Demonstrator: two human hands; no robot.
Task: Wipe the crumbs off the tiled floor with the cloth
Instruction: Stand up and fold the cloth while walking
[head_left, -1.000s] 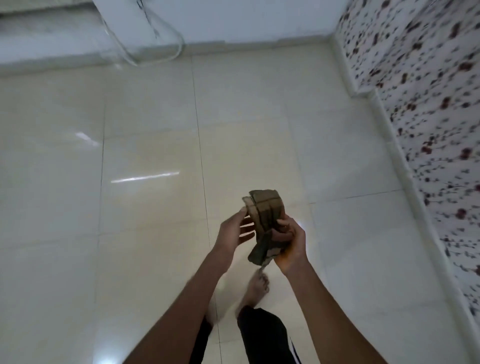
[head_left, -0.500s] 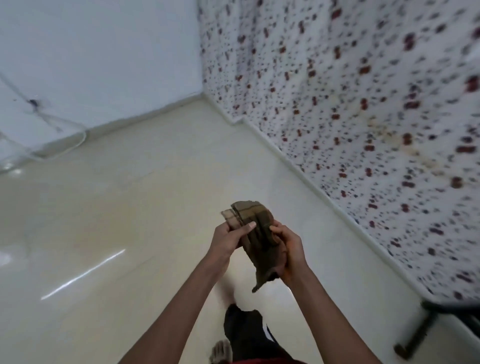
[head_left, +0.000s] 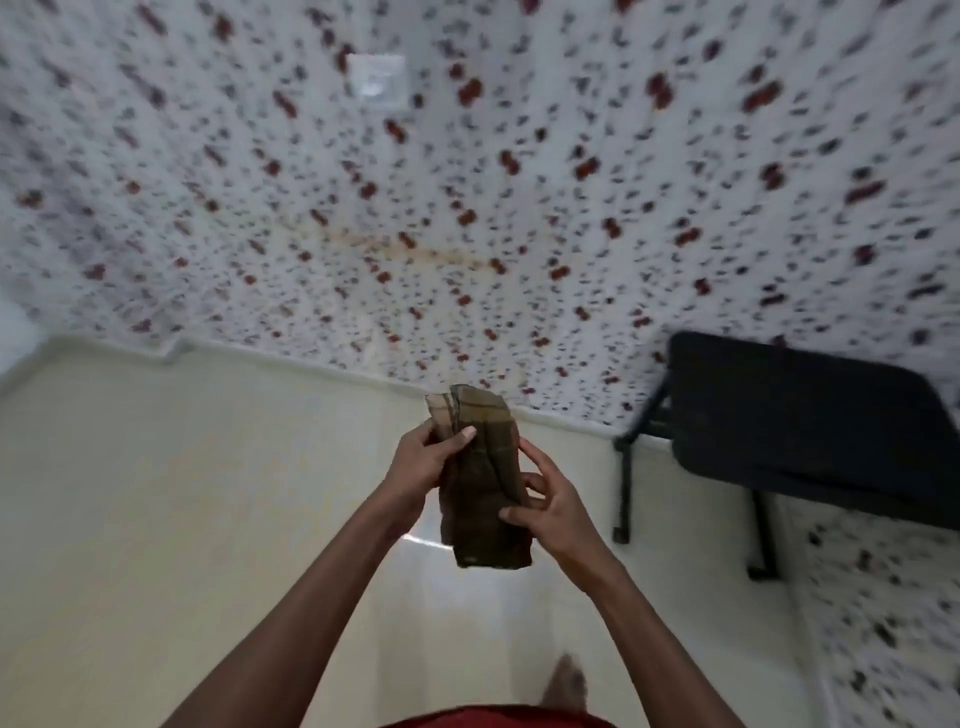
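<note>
Both hands hold folded brown cloth (head_left: 485, 483) above tiled floor (head_left: 208, 519): left hand (head_left: 423, 467) fingers curled round it, right hand (head_left: 550, 506) fingertips pinching its edge.

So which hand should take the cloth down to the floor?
Probably the left hand: its thumb and fingers pinch the cloth near the top, while the right hand only touches its side with looser fingers.

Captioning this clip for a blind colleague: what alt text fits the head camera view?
Two hands hold a folded brown cloth upright above a cream tiled floor; the left hand pinches its upper edge, the right hand its side. A dark folding table stands against the speckled wall.
</note>
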